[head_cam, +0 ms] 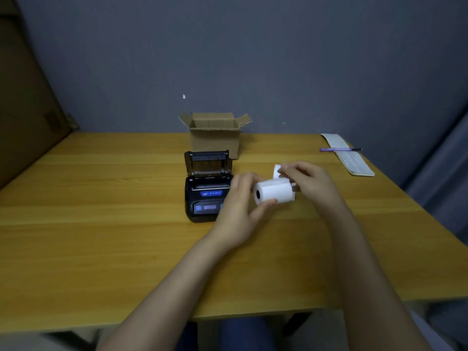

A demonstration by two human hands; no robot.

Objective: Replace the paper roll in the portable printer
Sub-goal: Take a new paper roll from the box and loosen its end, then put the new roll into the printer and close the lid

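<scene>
My left hand [238, 211] is closed around the white paper roll [274, 193], thumb beneath and fingers behind, holding it above the wooden table [101, 236] just right of the black printer [206, 196]. My right hand [309, 183] pinches the roll's loose paper end [276, 171] between thumb and fingertips, lifted above the roll. The printer's lid [209, 163] stands open, with an open cardboard box [215, 138] behind it.
</scene>
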